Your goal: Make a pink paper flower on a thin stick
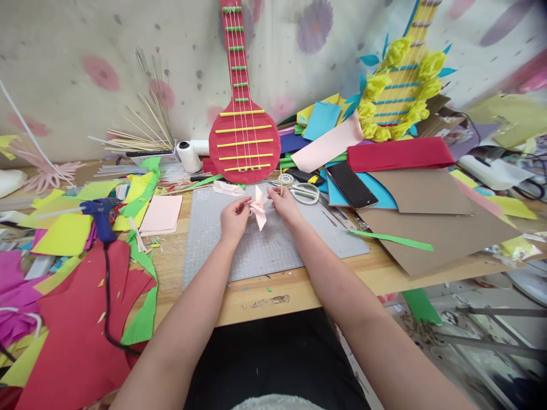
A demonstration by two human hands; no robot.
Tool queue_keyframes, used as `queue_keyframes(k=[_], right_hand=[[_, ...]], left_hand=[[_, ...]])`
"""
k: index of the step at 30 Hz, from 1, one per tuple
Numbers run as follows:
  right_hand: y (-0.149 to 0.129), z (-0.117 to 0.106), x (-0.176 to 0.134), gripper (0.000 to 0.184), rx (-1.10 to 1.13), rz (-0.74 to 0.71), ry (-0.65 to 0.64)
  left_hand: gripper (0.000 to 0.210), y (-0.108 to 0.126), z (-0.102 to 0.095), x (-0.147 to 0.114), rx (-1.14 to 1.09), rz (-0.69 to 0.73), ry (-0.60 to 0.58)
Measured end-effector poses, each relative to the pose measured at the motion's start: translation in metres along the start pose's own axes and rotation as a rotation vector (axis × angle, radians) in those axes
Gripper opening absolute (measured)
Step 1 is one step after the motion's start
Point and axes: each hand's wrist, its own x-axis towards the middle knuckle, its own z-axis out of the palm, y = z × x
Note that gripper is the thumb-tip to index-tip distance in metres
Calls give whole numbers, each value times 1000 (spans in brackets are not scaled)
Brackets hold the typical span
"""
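Over the grey cutting mat point(222, 259), a pale pink folded-paper flower point(258, 212) with pointed petals is pinched between the thumb and fingers of my left hand point(235, 219). Close to its other side is my right hand point(285, 206), its fingers closed around what looks like a short thin wooden stick point(281, 187). Whether the right fingertips touch the paper is hard to make out. Behind the hands lies another folded pink paper piece point(228, 188). White-handled scissors point(305, 193) rest just beyond my right hand.
A red paper lute point(244, 142) and a yellow one point(395, 99) lean at the wall. Left are a blue glue gun point(100, 216), pink paper squares point(161, 214) and coloured scraps. Right are a phone point(352, 185) and brown cardboard point(440, 230). A thread spool point(188, 157) stands behind.
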Motion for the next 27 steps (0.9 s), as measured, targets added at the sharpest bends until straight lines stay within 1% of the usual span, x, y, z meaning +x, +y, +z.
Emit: queue_keyframes(k=[2, 4, 7, 10, 12, 15, 19, 21, 24, 27], right_hand=[[-2, 0, -5, 36, -52, -69, 6], [-4, 2, -13, 45, -119, -141, -35], [-6, 9, -26, 64, -249, -180, -95], [-5, 15, -35, 81, -311, -237, -153], [-4, 18, -37, 86, -325, -273, -162], [-1, 20, -35, 87, -343, -297, -137], [2, 18, -27, 76, -359, -286, -104], [1, 15, -23, 70, -347, -285, -92], [1, 9, -17, 66, -321, -300, -107], [1, 5, -13, 62, -357, -327, -114]], left_hand=[[18, 0, -1, 2, -14, -44, 68], [17, 0, -4, 4, -20, -66, 124], [17, -2, -8, 6, -26, -79, 199], [18, -4, -11, 8, 2, -69, 236], [18, -5, -12, 9, 36, -45, 248], [21, -7, -10, 10, 25, -29, 233], [24, -6, -6, 9, -61, -67, 190], [22, 0, -4, 7, -122, -113, 191], [19, 11, -1, 3, -227, -217, 205], [17, 19, 0, 1, -299, -307, 191]])
